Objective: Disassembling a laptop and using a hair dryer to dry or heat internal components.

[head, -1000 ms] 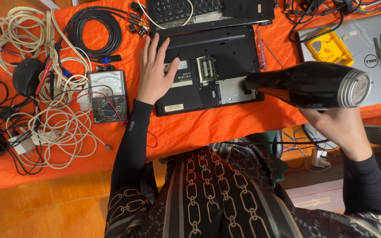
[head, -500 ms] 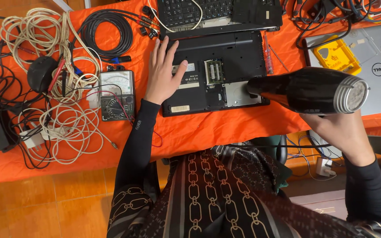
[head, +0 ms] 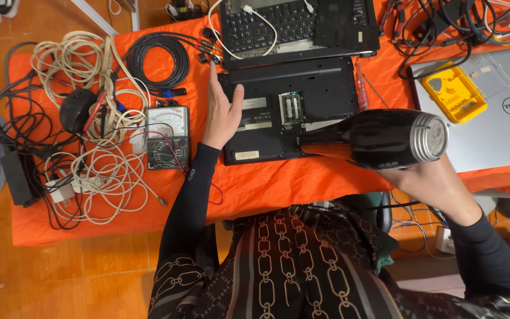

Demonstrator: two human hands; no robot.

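So the biggest thing here is the surface (head: 278,183), covered in a bright orange cloth and pretty much buried in gear. Over on the right edge sits a closed silver laptop (head: 491,130) with a yellow bit case (head: 458,93) lying on its lid. Dead centre is the black laptop (head: 290,109), flipped belly-up with one small bottom panel off, so you can see the green memory sticks (head: 291,106) in their bay. Just above it, touching its far edge, is another open laptop (head: 299,26) showing its keyboard, with a white cable draped across the keys.

The black hair dryer (head: 385,139) hangs just over the right end of the upturned laptop, nozzle pointing left toward the open underside, silver rear grille facing right. The right hand (head: 429,180) is wrapped around its handle from below, fingers closed on it. The left hand (head: 222,112) lies flat and spread on the left end of the black laptop, palm down, thumb out on the casing.

Left side is cable land: a heap of white cables (head: 90,171), a coil of black cable (head: 154,59), a black power brick (head: 19,174) near the edge. Smallest bits: an analogue multimeter (head: 168,137) just left of the left wrist, and a black mouse (head: 77,109) sunk into the wires.
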